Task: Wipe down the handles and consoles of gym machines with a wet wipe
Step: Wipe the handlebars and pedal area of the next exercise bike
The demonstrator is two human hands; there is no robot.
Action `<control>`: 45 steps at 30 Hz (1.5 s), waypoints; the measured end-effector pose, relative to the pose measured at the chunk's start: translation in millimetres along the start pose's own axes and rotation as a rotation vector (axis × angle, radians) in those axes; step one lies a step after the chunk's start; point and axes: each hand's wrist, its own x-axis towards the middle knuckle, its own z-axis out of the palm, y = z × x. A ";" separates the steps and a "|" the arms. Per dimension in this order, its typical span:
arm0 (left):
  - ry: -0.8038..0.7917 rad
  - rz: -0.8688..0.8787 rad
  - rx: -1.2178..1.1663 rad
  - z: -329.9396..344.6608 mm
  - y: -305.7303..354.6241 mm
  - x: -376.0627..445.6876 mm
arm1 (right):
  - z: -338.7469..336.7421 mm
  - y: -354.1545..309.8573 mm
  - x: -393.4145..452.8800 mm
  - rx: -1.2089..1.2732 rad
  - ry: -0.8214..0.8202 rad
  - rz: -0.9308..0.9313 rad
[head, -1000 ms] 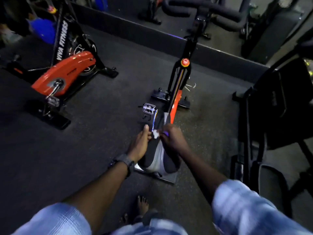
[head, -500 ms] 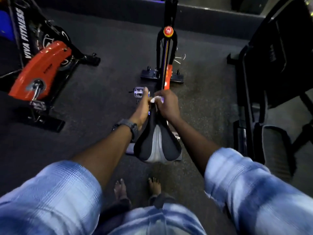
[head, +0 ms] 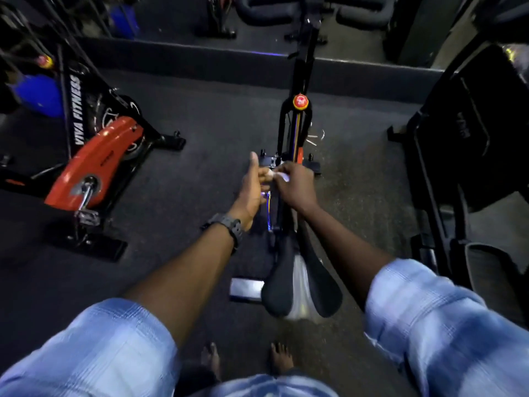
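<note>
A black spin bike stands straight ahead of me, its black and grey saddle [head: 300,285] low in the middle and its frame [head: 297,133] with a red knob [head: 300,101] rising beyond. Padded black handlebars [head: 263,12] show at the top edge. Above the frame, in front of the saddle, my right hand [head: 297,187] pinches a small white wet wipe [head: 276,175]. My left hand [head: 253,190] meets it there, fingers curled on the wipe's other end and thumb pointing up. Both hands are off the saddle.
A second spin bike with an orange flywheel cover [head: 94,164] stands at the left. A large black machine [head: 472,144] fills the right side. A low dark wall [head: 200,61] crosses behind. My bare feet [head: 246,359] stand on dark rubber flooring.
Both hands have lifted forward off the saddle nose, still holding the wipe between them. The view has tilted up, bringing the handlebars into sight.
</note>
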 end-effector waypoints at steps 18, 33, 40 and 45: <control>0.564 0.629 -0.166 -470.4 299.8 18.6 | 180.8 -507.8 157.5 0.299 0.040 -0.494; 0.579 0.715 -0.114 -628.2 404.0 210.1 | 280.4 -615.6 367.5 0.548 -0.280 -0.477; 0.637 0.689 -0.121 -706.8 463.4 333.8 | 376.8 -678.5 497.1 0.351 -0.222 -0.639; 0.716 0.687 -0.141 -775.8 489.6 409.4 | 436.3 -715.9 569.7 0.274 -0.149 -0.758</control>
